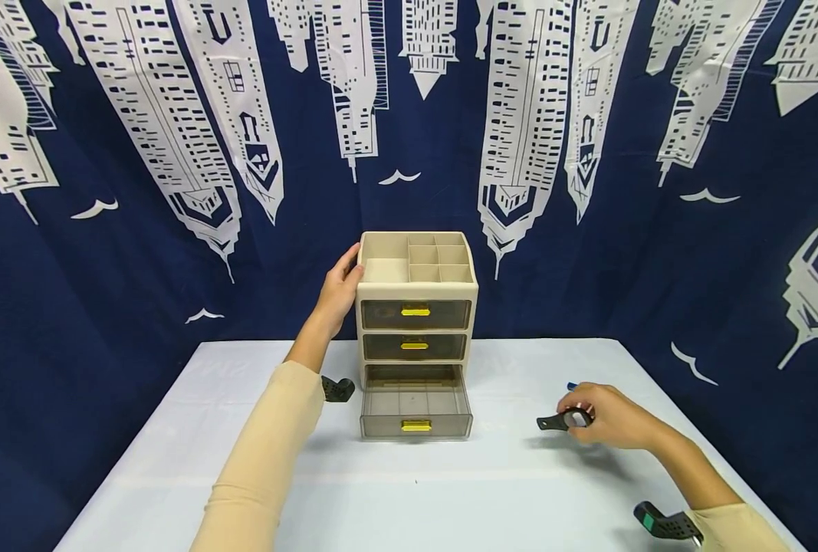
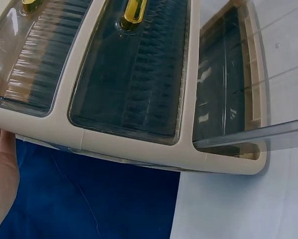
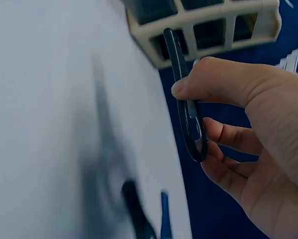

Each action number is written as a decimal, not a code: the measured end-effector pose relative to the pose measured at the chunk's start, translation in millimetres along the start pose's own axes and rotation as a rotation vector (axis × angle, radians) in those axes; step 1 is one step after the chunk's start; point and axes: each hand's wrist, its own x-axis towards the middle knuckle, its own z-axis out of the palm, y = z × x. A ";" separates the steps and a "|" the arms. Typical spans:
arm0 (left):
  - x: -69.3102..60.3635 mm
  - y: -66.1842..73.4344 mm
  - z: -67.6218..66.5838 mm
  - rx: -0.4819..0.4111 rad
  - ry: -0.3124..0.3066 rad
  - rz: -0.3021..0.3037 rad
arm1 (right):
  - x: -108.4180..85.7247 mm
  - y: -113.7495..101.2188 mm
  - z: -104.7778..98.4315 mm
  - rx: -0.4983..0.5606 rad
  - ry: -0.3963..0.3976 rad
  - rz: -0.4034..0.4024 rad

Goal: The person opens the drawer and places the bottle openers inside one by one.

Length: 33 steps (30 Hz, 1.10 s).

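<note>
A cream desktop drawer cabinet (image 1: 418, 291) stands on the table, its bottom drawer (image 1: 416, 414) pulled out. That drawer is clear grey with a gold handle; the two drawers above it are closed. Against the cabinet's left side rests my left hand (image 1: 340, 287), fingers extended along the upper edge; only part of it (image 2: 2, 174) shows in the left wrist view. My right hand (image 1: 605, 414) pinches a small black tool (image 3: 178, 59) between thumb and fingers, above the table at the right. The tool has a rounded head and a short handle with a hole; its exact kind is unclear.
A blue stick-like item (image 3: 165, 214) and a dark rod-like item (image 3: 135, 206) lie on the table beneath the right hand. The cabinet's top has open compartments (image 1: 439, 257). A white cloth covers the table (image 1: 353, 498); a navy printed curtain (image 1: 422, 199) hangs behind.
</note>
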 end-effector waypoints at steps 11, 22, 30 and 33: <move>0.1 1.6 1.3 -0.026 -0.002 -0.012 | 66.3 -44.0 -2.6 0.010 -0.027 -0.023; 0.0 -4.9 -2.4 -0.012 0.009 -0.027 | 113.6 -68.0 25.2 0.024 0.008 -0.071; -1.1 -1.8 -0.8 -0.005 0.007 -0.026 | 141.8 -90.1 48.5 0.016 0.002 -0.121; -1.0 -1.3 0.7 -0.005 0.008 -0.029 | 149.7 -99.0 57.5 0.005 -0.011 -0.116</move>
